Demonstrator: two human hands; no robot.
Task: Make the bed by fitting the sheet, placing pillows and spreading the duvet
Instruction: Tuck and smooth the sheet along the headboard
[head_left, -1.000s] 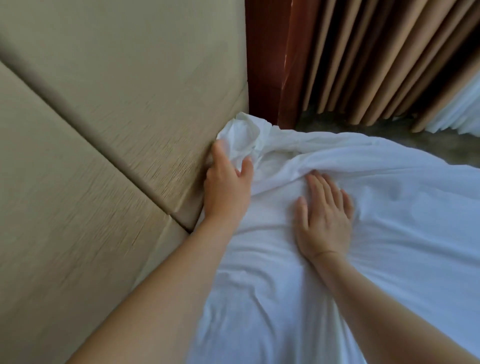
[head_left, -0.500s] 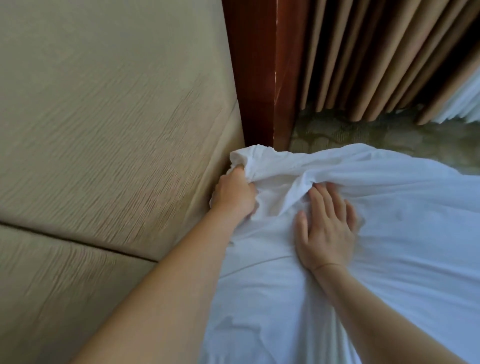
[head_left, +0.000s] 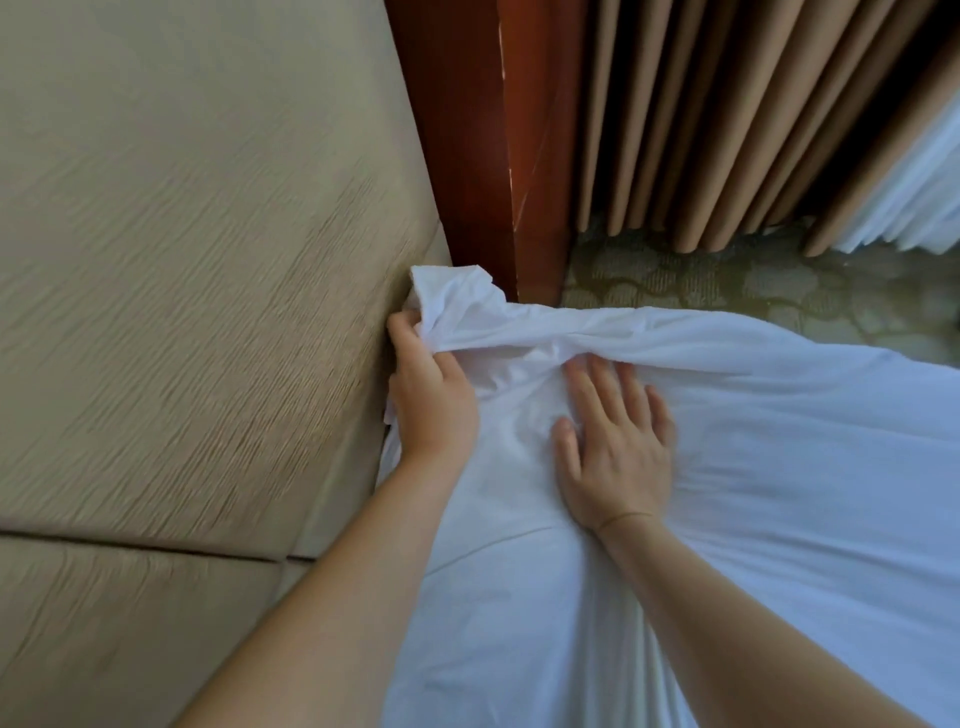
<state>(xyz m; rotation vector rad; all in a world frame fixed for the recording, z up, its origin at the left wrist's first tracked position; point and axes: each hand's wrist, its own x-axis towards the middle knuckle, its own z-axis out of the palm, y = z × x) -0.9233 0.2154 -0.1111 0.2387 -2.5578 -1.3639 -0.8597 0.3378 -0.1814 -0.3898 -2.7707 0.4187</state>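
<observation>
White sheet (head_left: 727, 493) covers the bed's top corner, bunched up against the beige padded headboard (head_left: 182, 286). Left hand (head_left: 431, 395) is clenched on that bunched corner; right hand (head_left: 618, 447) lies flat, fingers spread, pressing the fabric just beside it. Wooden post (head_left: 478, 145) and curtains (head_left: 701, 119) behind.

Sheet (head_left: 727, 467) white matt cloth, creased; headboard (head_left: 182, 312) ribbed beige fabric; post (head_left: 467, 130) glossy wood.

Headboard (head_left: 182, 312): beige padded panels on my left.
Post (head_left: 483, 145): reddish wood.
Curtains (head_left: 717, 114): tan pleats.
Carpet (head_left: 727, 280): patterned.
</observation>
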